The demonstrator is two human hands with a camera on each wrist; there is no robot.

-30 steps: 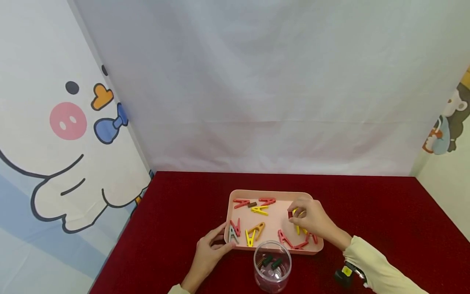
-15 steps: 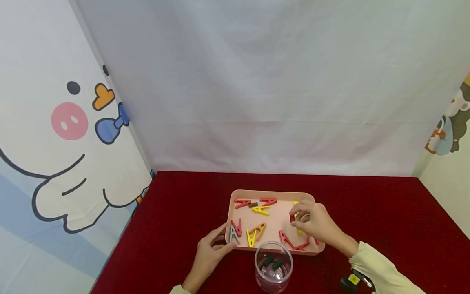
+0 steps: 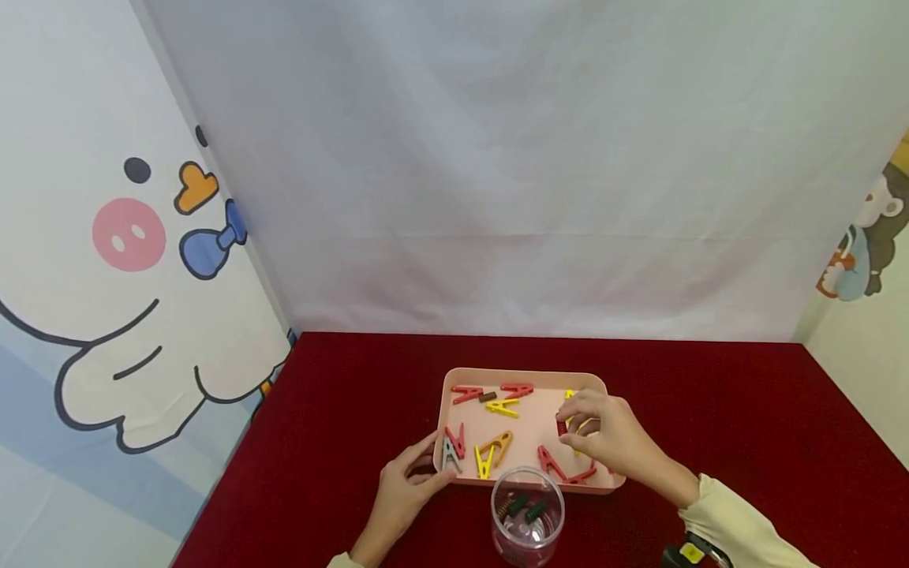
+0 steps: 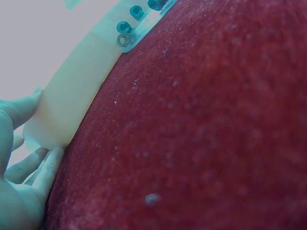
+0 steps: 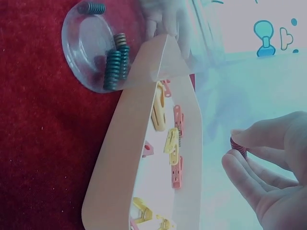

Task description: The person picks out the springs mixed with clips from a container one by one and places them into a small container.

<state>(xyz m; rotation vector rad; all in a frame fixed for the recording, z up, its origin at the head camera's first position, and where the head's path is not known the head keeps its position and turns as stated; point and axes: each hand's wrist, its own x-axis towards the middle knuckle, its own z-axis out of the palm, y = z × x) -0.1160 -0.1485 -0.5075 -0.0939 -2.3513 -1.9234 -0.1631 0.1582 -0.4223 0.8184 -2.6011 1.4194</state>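
Above the pink tray (image 3: 454,377), my right hand (image 3: 604,442) pinches a small red spring (image 5: 238,145) between fingertips; my left hand (image 3: 401,493) grips the tray's corner. Slackened pinch (spring compressed) could flick it past the clear jar (image 3: 527,517).

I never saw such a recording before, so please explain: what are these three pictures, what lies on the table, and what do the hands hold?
A person works with two bare hands; no machine. One camera sits on the head, one on each wrist. On the red table stand a pink tray of coloured clothespins and a clear jar holding small springs. The left hand holds the tray's corner. The right hand pinches a small red spring above the tray.
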